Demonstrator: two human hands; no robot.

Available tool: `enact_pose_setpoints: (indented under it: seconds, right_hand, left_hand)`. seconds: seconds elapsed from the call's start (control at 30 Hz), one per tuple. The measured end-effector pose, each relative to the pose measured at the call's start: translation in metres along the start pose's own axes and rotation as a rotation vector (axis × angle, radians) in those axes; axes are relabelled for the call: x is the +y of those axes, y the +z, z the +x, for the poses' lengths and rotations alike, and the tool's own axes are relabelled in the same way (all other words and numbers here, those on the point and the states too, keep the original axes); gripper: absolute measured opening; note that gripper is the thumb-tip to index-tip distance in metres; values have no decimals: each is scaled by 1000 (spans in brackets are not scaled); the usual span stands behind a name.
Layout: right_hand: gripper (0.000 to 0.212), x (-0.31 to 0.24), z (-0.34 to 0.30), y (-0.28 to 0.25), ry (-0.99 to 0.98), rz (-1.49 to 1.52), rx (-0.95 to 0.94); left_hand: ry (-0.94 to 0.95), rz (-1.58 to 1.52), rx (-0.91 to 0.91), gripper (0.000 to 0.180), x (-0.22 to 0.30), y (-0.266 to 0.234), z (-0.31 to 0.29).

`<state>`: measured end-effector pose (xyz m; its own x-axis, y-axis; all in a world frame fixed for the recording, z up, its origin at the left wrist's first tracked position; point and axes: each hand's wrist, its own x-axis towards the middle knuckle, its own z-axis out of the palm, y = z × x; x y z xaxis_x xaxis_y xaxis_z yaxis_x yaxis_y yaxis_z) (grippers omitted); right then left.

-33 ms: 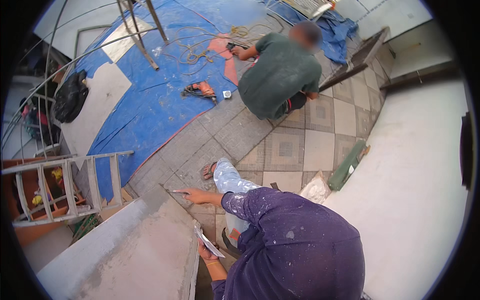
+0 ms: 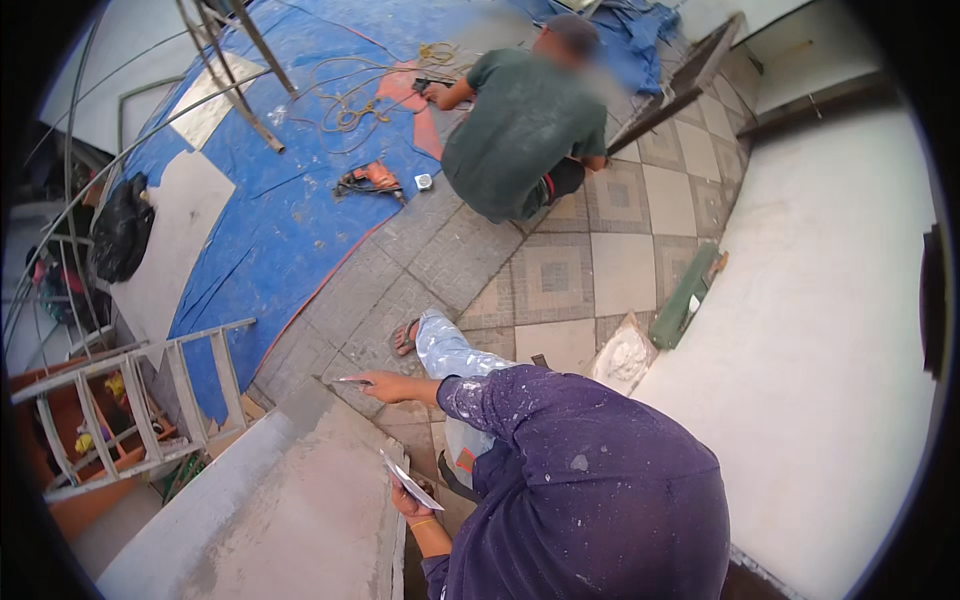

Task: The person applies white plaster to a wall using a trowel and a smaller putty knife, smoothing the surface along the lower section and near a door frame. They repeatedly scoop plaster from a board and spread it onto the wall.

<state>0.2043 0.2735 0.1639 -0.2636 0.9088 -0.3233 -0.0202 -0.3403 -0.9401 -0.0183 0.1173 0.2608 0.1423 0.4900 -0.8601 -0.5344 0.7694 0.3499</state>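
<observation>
My right hand is closed on a small putty knife, whose thin blade points left at the far corner of the grey plastered slab. My left hand grips a thin, pale flat plate beside the slab's right edge; the fingers under the plate are partly hidden. Part of the slab's surface is darker grey, as if freshly coated. My paint-spotted navy sleeve and shoulder fill the lower right.
A co-worker in a dark green shirt crouches on the tiles, one hand on a black tool. An orange power drill and coiled cords lie on a blue tarp. A ladder stands left; a green case lies right.
The view has tilted, so the tarp and co-worker sit further left and the ladder lower. Both my hands keep their holds, with the putty knife still at the slab's corner.
</observation>
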Motion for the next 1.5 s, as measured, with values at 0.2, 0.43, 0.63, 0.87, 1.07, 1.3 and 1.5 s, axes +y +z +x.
enact_pose_setpoints:
  seconds: [0.2, 0.43, 0.63, 0.87, 1.07, 1.3, 1.5]
  right_hand:
    - [49, 33, -159, -110, 112, -60, 623]
    - [45, 131, -399, -211, 432, 259, 1473]
    - [43, 285, -531, -201, 897, 525, 1807]
    - [58, 527, -563, -153, 1208, 296, 1815]
    - [66, 656, -574, -174, 1342, 24, 2020]
    - [63, 669, -558, -170, 1391, 186, 1861]
    - [58, 671, -583, -156, 1336, -103, 2089]
  left_hand:
    - [-265, 413, -123, 28, 25, 65, 14]
    - [-442, 913, -190, 39, -38, 206, 83]
    - [-495, 1308, -105, 42, -151, 315, 118]
    - [-680, 1456, -193, 33, -346, 386, 241]
    - [-850, 1550, -346, 40, -445, 397, 315]
    - [-615, 1882, -137, 41, -501, 391, 335]
    - [-613, 1930, -238, 44, -542, 384, 332]
